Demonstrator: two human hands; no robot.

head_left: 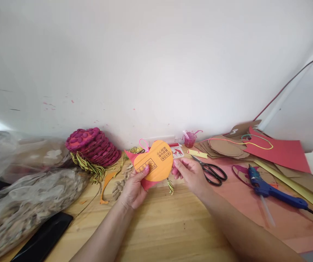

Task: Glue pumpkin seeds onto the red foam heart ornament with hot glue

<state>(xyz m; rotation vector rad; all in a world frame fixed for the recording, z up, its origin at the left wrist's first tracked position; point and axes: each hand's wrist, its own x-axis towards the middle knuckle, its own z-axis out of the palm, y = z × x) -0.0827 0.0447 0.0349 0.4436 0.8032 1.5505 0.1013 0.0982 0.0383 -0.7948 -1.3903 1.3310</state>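
The left hand point(133, 189) is gripping the orange cardboard piece point(160, 165), with its thumb on the printed side, and holds it above the middle of the table point(156, 229) together with the red paper point(130, 155) that shows behind it. The right hand point(189, 174) has its fingers bent at the right edge of this piece, but I cannot tell if they pinch it. Near the right hand lie the black scissors point(213, 173), and farther to the right is the blue glue gun point(278, 195).
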